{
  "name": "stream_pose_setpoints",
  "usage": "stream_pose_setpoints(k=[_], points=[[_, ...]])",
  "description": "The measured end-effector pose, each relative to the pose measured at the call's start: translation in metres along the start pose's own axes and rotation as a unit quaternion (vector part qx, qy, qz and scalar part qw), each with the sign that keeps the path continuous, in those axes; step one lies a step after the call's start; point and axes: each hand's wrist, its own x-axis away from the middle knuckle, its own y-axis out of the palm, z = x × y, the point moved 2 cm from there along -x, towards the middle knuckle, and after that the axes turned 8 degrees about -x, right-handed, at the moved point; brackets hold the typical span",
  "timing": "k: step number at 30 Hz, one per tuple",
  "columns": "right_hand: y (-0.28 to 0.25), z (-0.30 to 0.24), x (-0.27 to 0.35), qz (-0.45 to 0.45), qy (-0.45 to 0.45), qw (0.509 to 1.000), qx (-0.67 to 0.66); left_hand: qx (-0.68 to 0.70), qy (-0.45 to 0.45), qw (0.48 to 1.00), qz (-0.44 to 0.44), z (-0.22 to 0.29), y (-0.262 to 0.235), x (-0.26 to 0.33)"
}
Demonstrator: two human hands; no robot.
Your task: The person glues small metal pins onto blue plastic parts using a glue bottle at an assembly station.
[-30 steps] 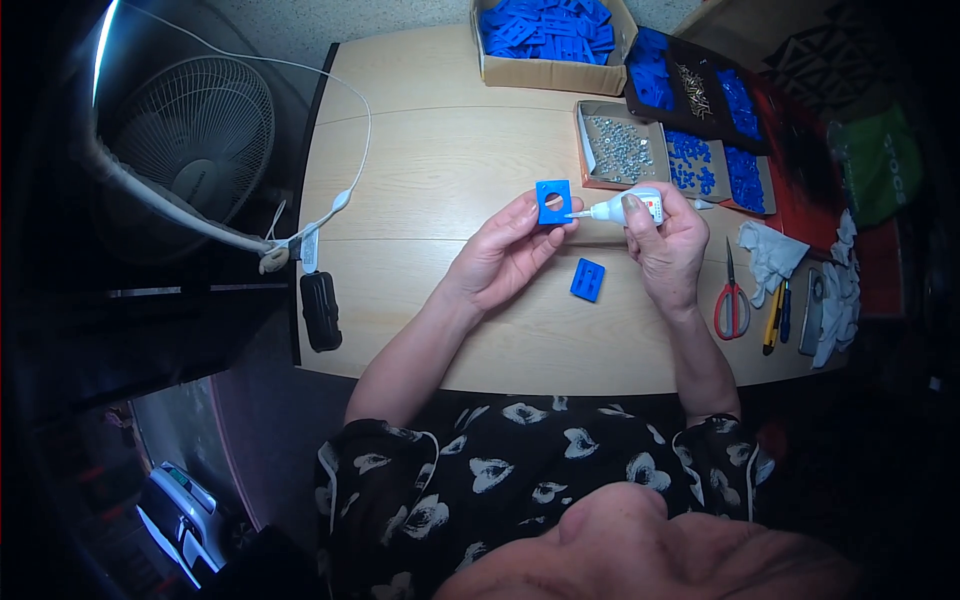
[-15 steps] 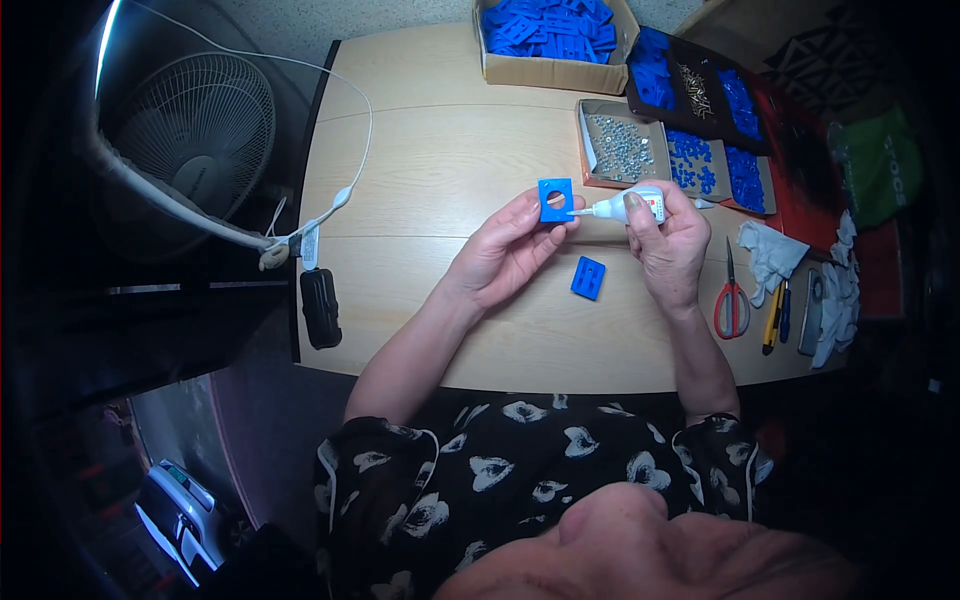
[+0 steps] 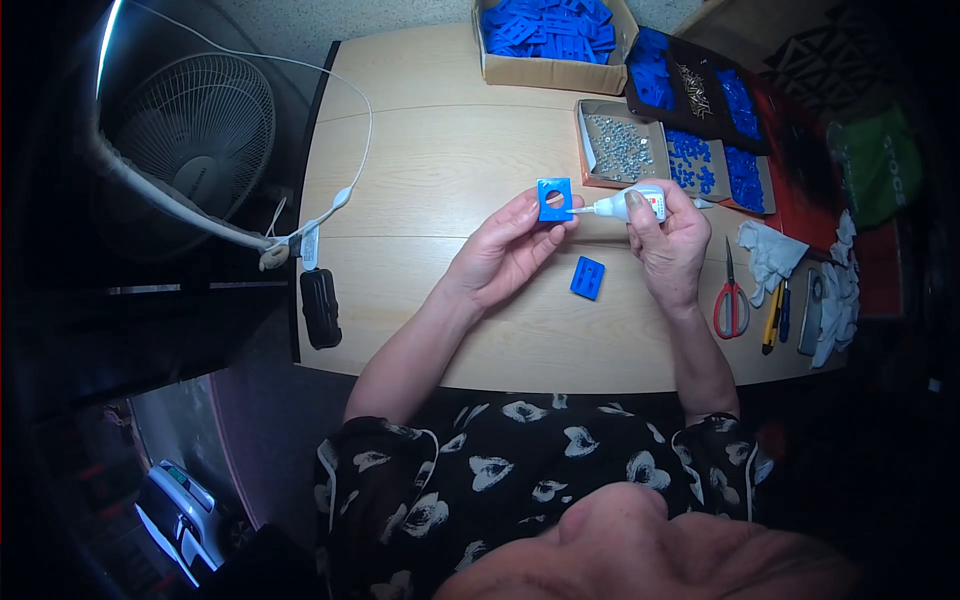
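Note:
Between its thumb and fingers, my left hand (image 3: pixel 507 250) grips a small blue plastic plate (image 3: pixel 546 213) with a round hole through its middle. My right hand (image 3: pixel 672 245) is closed round a small white glue bottle (image 3: pixel 620 206) with a narrow nozzle. The nozzle's tip is at the lower right part of the plate, touching it or very near it. On the table just below the hands lies a second blue piece (image 3: pixel 588 278) with slots in its face.
A cardboard box of blue parts (image 3: pixel 490 70) stands at the back. Right of it are a tray of small metal pieces (image 3: pixel 622 147) and several trays of blue parts. Red-handled scissors (image 3: pixel 732 308), a yellow cutter (image 3: pixel 772 320) and a white cloth (image 3: pixel 775 255) lie right. A black case (image 3: pixel 321 308) sits left.
The blue plate has tilted slightly in my left hand, and the glue bottle's nozzle has shifted a touch with it. Otherwise both hands are nearly still.

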Motion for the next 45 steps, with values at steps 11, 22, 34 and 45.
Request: stream_pose_setpoints(k=[11,22,34,45], points=[[-0.003,-0.002,0.001,-0.008,0.017,1.000,-0.017,-0.005,0.000,1.000,0.010,-0.001,0.002,0.000],[0.009,0.002,0.005,-0.025,0.039,0.998,-0.032,0.025,-0.016,0.999,0.013,-0.007,-0.008,-0.001],[0.009,0.003,0.003,-0.026,0.039,0.999,-0.020,-0.004,-0.014,1.000,0.020,-0.004,-0.004,0.000],[-0.003,-0.005,-0.005,0.016,0.043,0.986,-0.162,-0.010,-0.006,1.000,-0.008,-0.004,0.005,0.003]])
